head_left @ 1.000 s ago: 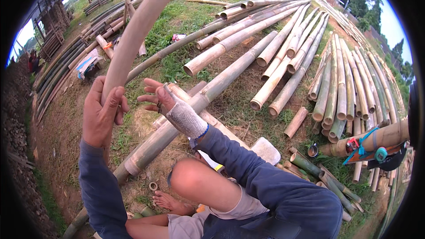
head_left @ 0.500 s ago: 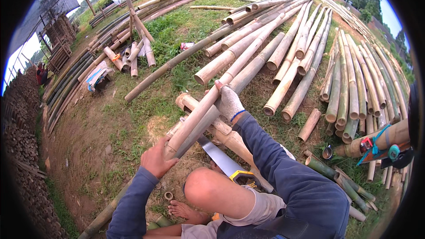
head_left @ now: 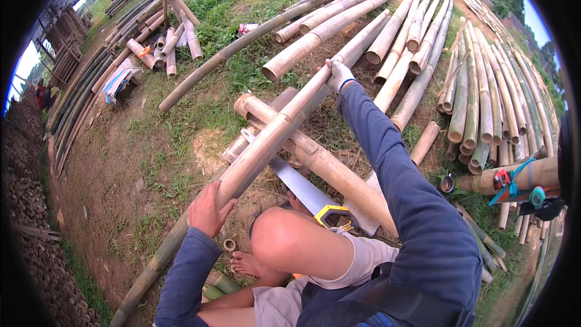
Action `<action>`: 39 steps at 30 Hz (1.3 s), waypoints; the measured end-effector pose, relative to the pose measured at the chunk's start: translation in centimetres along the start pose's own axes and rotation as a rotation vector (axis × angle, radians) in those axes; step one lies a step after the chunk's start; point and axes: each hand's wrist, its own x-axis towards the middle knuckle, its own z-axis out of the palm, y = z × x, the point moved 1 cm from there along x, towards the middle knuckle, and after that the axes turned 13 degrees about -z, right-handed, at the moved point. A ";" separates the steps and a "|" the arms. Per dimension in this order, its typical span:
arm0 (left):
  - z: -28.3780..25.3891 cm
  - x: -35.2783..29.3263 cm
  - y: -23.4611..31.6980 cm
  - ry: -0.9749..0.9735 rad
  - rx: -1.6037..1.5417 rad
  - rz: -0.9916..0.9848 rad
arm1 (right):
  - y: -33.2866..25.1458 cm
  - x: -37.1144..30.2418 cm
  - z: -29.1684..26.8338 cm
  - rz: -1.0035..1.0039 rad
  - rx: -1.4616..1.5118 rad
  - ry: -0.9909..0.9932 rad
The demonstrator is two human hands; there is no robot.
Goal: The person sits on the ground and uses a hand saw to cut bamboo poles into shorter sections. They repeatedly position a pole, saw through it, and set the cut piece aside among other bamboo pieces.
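**While my left hand (head_left: 207,209) and right hand (head_left: 338,75) hold a pole (head_left: 272,134), a saw (head_left: 301,188) slants below it**

At far left is a brown stack (head_left: 30,200), with dark poles (head_left: 77,104) just beyond. Nearer the centre, my left hand, bare, is closed on the pole's lower end, thumb toward the right. From there the pole runs up and rightward over a longer green pole (head_left: 160,254); I cannot tell whether they touch. It also crosses above a thick beam (head_left: 327,169). The saw's grey blade emerges from under the pole, its yellow and black handle near my bent leg (head_left: 302,245). Farther up and right, my right hand, in a whitish glove, grips the pole's upper part. Rightward, many poles fan out; at the edge is a blue strap (head_left: 514,186).
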 end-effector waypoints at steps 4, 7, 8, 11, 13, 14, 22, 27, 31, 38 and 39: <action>1.6 1.1 -2.6 -0.122 -0.049 -0.046 | 1.0 -1.0 -0.9 0.071 -0.124 -0.120; 3.0 1.2 -5.4 -0.103 -0.098 -0.059 | 2.7 -5.1 -1.9 0.108 -0.009 -0.089; 3.5 1.1 -6.2 -0.067 -0.073 -0.029 | 2.9 -7.5 -2.8 0.014 -0.116 -0.155; 4.2 1.9 -8.4 -0.049 -0.017 0.011 | 4.8 -16.9 -6.4 -0.093 -0.420 -0.407; 3.8 3.0 -9.9 -0.106 -0.056 0.037 | 6.3 -24.8 -11.1 -0.001 -0.584 -0.680; 3.8 3.4 -10.4 -0.220 -0.095 -0.022 | 6.6 -28.5 -13.9 0.130 -0.621 -0.795; 3.6 4.4 -12.2 -0.421 -0.251 -0.107 | 10.6 -40.8 -24.9 0.540 -0.716 -0.554; 3.9 3.7 -13.0 -0.421 -0.397 -0.159 | 10.9 -36.7 -14.6 0.351 -0.444 -0.542; 4.5 1.2 -12.6 -0.194 -0.463 -0.212 | 14.3 -34.9 -4.5 0.687 -0.047 -0.447; 5.1 -1.8 -11.5 0.016 -0.445 -0.373 | 20.6 -35.2 3.9 0.612 0.242 -0.439; 5.0 -2.0 -11.6 0.047 -0.431 -0.373 | 21.0 -35.1 4.0 0.563 0.289 -0.438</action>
